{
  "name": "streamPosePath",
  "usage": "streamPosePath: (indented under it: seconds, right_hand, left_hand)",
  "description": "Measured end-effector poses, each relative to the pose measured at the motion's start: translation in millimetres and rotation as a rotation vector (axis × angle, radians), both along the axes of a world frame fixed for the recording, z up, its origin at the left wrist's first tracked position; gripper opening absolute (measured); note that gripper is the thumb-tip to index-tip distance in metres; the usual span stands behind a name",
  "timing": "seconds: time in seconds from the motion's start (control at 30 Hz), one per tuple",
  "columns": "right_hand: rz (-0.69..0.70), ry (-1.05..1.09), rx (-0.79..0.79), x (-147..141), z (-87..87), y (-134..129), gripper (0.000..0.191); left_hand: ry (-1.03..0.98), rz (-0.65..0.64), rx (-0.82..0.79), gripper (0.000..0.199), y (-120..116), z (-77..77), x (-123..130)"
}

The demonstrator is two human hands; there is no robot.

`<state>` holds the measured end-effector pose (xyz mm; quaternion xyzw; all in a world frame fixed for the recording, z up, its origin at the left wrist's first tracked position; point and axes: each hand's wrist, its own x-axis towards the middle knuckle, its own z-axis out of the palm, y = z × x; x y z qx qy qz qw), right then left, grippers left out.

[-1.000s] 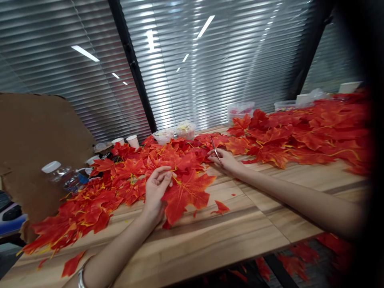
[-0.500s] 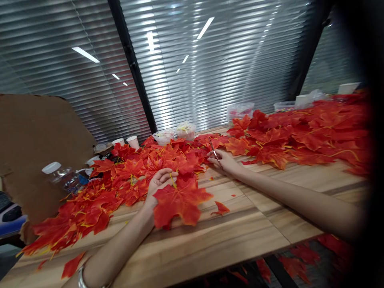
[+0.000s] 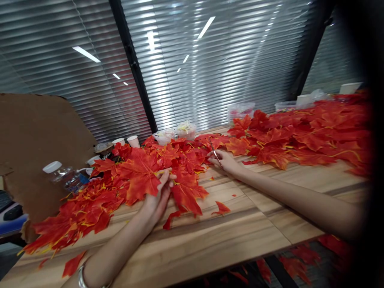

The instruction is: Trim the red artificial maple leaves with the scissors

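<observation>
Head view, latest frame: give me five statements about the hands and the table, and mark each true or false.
1. The left hand holds a red leaf by its yellow stem. True.
2. Nothing is worn on that hand's arm. False: a silver bracelet circles it.
3. The right hand holds a slender tool. True.
4. The work surface is plain white. False: the tabletop is wood-grained.
5. A white-capped clear bottle is near brown cardboard. True.
</observation>
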<state>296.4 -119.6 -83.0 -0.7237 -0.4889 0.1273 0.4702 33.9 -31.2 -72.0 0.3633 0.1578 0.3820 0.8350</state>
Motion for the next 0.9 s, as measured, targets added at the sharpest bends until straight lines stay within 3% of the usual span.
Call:
streamPosePath:
  seconds: [0.13, 0.27, 0.5, 0.67, 0.9]
  right_hand:
    - [-0.001, -0.013, -0.006, 2.3, -2.2, 0.8, 0.017]
    - [-0.015, -0.012, -0.015, 4.6, -5.0, 1.9, 0.019]
    - [0.002, 0.015, -0.015, 4.8, -7.9, 2.1, 0.020]
    - [0.009, 0.030, -0.010, 5.0, -8.6, 2.5, 0.020]
    - [0.003, 0.033, -0.005, 1.9, -5.0, 0.6, 0.019]
  left_hand:
    - [0.053, -0.003, 0.002, 0.016, -1.7, 4.8, -2.6]
    - [0.183, -0.015, 0.102, 0.023, 0.6, 8.1, -3.8]
    - [0.259, -0.038, 0.267, 0.030, 10.5, -0.3, -1.9]
    - [0.156, -0.081, 0.144, 0.025, 9.1, -6.6, 0.3]
    - [0.066, -0.089, 0.053, 0.017, -1.0, -1.6, -1.4]
